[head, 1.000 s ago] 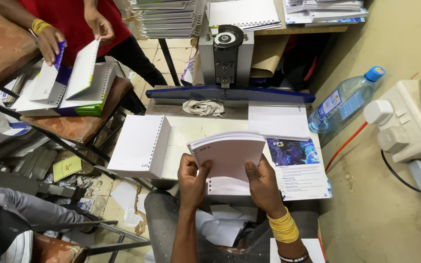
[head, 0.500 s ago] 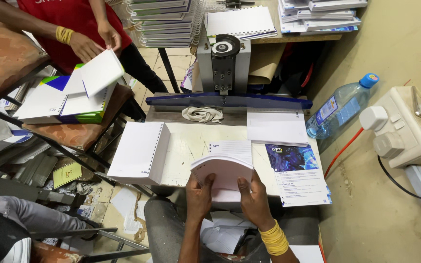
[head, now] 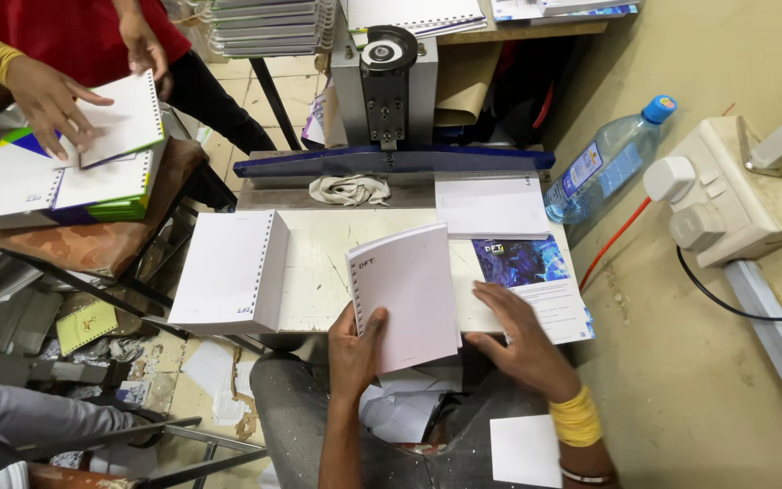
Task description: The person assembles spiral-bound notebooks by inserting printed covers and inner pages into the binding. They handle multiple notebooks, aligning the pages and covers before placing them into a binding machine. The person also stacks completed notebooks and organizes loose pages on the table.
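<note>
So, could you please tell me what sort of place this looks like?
Probably a small print-finishing or binding workshop: a punching machine stands behind the worktable, the left hand holds a punched booklet, and bound notebooks are stacked behind.

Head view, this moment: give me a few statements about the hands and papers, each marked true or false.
1. The left hand holds a punched sheaf of pages. True.
2. The right hand grips the water bottle. False: it rests on the printed covers; the bottle stands apart.
3. A stack of punched pages lies left of the sheaf. True.
4. The cloth lies on the floor. False: it lies by the machine's blue bar.
</note>
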